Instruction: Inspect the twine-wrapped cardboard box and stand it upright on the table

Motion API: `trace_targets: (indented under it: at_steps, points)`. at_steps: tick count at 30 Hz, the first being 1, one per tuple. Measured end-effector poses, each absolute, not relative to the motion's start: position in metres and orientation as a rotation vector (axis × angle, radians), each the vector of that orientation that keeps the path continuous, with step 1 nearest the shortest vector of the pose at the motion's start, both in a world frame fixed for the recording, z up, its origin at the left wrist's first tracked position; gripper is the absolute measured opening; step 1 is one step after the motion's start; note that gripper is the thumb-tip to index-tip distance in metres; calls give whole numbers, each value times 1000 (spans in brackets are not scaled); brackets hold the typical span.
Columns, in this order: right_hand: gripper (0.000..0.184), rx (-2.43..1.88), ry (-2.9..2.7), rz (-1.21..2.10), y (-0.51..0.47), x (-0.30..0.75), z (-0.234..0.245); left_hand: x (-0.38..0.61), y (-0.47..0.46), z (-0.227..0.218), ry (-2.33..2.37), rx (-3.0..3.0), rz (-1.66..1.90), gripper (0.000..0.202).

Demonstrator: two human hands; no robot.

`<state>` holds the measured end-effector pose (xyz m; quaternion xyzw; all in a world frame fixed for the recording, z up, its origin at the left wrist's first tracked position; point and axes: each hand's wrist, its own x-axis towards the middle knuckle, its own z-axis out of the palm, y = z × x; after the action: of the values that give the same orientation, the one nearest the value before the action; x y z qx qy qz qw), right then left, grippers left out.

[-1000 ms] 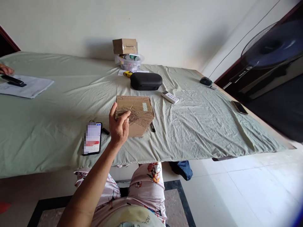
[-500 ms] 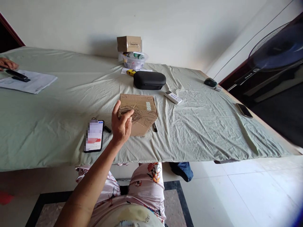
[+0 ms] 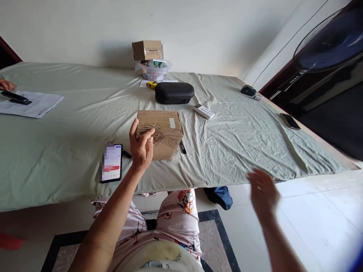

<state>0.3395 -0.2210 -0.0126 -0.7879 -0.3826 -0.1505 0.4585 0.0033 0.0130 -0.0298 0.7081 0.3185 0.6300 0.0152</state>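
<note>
A brown cardboard box (image 3: 167,145) with dark scribbled lines and a small patterned label rests on the cloth in front of me. My left hand (image 3: 142,149) grips it at the left, with fingers over the top and along the left edge. Over the table's front edge at the right, my right hand (image 3: 263,192) is blurred by motion; its fingers look loosely apart and nothing shows in them. By the box's right side lies a black marker (image 3: 183,147), partly hidden behind the box. A small black cap-like piece (image 3: 126,154) lies left of my left wrist.
A lit phone (image 3: 112,162) lies at the left. Behind the box are a black case (image 3: 174,93), a white-and-black small box (image 3: 204,112), a yellow tape measure (image 3: 152,84) and a plastic tub (image 3: 154,71). Another person's hand (image 3: 7,85) is at the far left near papers (image 3: 42,104).
My right hand has come into view at the right. My left hand stays on the cardboard box. The whole view has shifted slightly.
</note>
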Motion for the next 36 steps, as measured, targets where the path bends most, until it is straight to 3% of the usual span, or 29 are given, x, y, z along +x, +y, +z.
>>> trace_targets:
  at_steps: [5, 10, 15, 23, 36]
  points:
    - [37, -1380, -1510, -312, -85, 227, 3, 0, 11, -28, 1020, 2197, 1911, 35]
    - [39, -1184, -1469, -170, -16, 155, 3, 1, 10, -28, 1108, 2175, 1880, 40]
    - [28, -1121, -1507, -185, -18, 173, -5, 3, 8, -26, 1081, 2186, 1889, 38]
    - [28, -921, -1498, 50, -20, 195, -2, -2, 9, -23, 1050, 2068, 1907, 33]
    - [29, -872, -1379, 78, -13, 184, -12, 2, 13, -22, 1020, 1877, 2006, 38]
